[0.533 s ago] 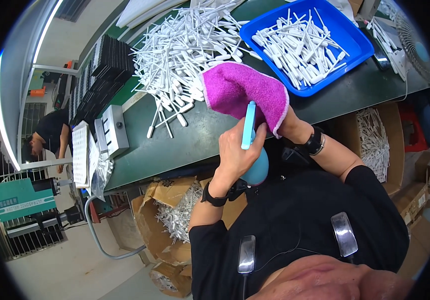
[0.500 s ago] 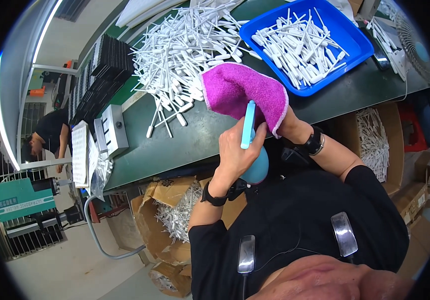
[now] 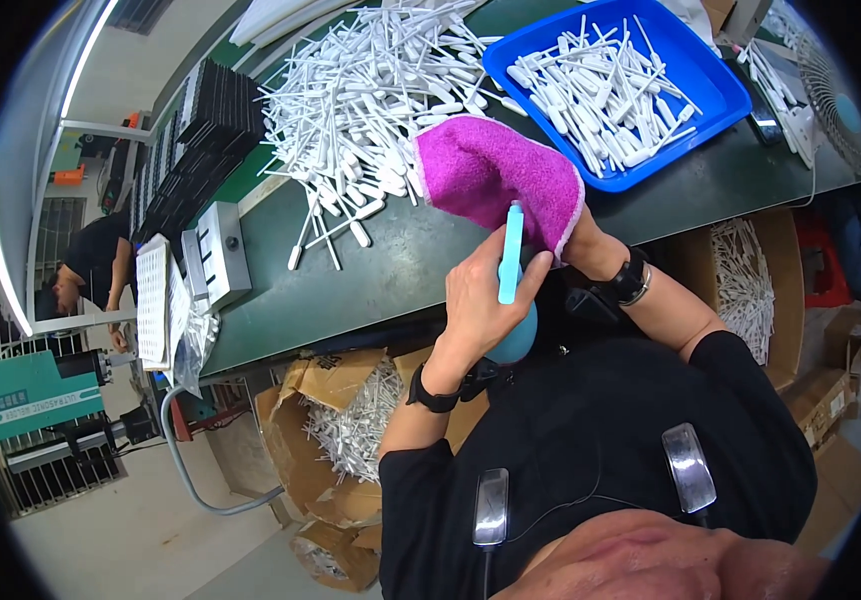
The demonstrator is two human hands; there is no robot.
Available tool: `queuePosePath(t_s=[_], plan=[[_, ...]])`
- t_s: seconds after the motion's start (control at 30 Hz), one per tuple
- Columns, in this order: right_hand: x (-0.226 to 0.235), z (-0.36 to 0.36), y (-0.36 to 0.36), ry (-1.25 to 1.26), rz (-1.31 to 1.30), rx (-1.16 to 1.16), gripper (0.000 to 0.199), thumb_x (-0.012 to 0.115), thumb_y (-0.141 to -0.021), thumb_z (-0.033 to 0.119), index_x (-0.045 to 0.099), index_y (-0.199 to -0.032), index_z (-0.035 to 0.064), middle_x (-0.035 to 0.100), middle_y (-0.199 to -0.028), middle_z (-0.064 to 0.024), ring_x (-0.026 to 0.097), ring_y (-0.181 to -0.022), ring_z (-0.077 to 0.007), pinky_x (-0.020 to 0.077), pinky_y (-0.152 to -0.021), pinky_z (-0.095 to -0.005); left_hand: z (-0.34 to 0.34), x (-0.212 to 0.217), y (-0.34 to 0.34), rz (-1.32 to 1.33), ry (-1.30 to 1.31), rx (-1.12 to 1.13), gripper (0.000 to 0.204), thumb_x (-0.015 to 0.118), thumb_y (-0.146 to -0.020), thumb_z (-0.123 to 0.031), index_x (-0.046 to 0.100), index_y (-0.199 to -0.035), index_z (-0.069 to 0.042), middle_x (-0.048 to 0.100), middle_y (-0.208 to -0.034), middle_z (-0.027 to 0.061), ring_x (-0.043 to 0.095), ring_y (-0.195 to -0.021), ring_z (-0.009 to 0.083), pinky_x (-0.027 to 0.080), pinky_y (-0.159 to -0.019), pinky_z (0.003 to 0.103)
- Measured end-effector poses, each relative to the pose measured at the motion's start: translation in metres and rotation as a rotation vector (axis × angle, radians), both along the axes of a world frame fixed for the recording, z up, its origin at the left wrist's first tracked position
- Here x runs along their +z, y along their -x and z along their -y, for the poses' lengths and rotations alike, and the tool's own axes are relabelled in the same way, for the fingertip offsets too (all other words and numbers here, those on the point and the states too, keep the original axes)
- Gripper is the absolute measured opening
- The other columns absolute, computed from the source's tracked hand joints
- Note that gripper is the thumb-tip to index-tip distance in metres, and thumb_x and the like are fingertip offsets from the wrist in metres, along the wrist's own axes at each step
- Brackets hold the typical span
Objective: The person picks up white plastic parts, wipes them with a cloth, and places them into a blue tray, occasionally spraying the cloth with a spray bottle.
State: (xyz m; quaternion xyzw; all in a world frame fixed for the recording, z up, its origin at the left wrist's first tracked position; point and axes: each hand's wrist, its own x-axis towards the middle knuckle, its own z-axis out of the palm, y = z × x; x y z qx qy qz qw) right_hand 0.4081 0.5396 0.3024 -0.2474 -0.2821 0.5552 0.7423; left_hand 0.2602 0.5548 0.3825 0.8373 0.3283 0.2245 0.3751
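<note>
My left hand (image 3: pixel 478 295) is wrapped round a light blue spray bottle (image 3: pixel 511 255), its fingers at the neck and its nozzle end pointing at the cloth. The bottle's rounded body shows below the hand, close to my black shirt. A magenta terry cloth (image 3: pixel 480 165) with a pale edge hangs over my right hand (image 3: pixel 590 247), which holds it up from beneath. The cloth hides most of the right fingers. Both hands are above the near edge of the dark green table (image 3: pixel 350 285). Just beyond the cloth lies a big heap of white foam-tipped swabs (image 3: pixel 370 100).
A blue tray (image 3: pixel 720 115) of similar swabs stands at the right. Stacked black trays (image 3: pixel 215 115), a metal block (image 3: pixel 222 258) and a white rack (image 3: pixel 155 305) line the left. Swab-filled cardboard boxes (image 3: pixel 290 430) sit below the table. Another person (image 3: pixel 100 260) is at far left.
Both hands, with the spray bottle and the cloth, have shifted slightly to the right. The grips look the same, and the whole view has moved a little.
</note>
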Motion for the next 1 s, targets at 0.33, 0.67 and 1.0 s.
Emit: queuePosePath(t_s=[0.33,0.67,1.0], plan=[[0.029,-0.002,-0.001,-0.234,0.273,0.003,0.062,0.051,-0.094,0.036,0.031,-0.141,0.0011,0.041,-0.14,-0.0146,0.044,-0.126,-0.0248,0.0349,-0.107,-0.0397,0.001,-0.007,0.001,-0.058,-0.022,-0.041,0.023,0.065,-0.083,-0.025,0.059,-0.082,-0.002,0.059,-0.061,0.0172,0.059,-0.059,0.0379,0.045,-0.052,0.043],[0.04,0.0,0.0,-0.227,0.117,0.085,0.062,0.047,-0.096,0.036,0.027,-0.142,0.0001,0.039,-0.142,-0.0156,0.043,-0.127,-0.0251,0.0342,-0.108,-0.0392,-0.007,-0.017,0.006,0.01,0.098,0.137,0.021,0.066,-0.083,-0.021,0.058,-0.08,-0.002,0.056,-0.057,0.0154,0.058,-0.056,0.0358,0.043,-0.051,0.041],[0.02,0.002,0.002,-0.176,0.153,0.041,0.057,0.049,-0.096,0.032,0.032,-0.141,0.0014,0.042,-0.139,-0.0138,0.045,-0.125,-0.0235,0.0366,-0.106,-0.0374,-0.001,-0.018,0.004,0.022,0.045,0.015,0.023,0.066,-0.081,-0.024,0.059,-0.083,-0.002,0.06,-0.063,0.0169,0.06,-0.062,0.0368,0.046,-0.055,0.042]])
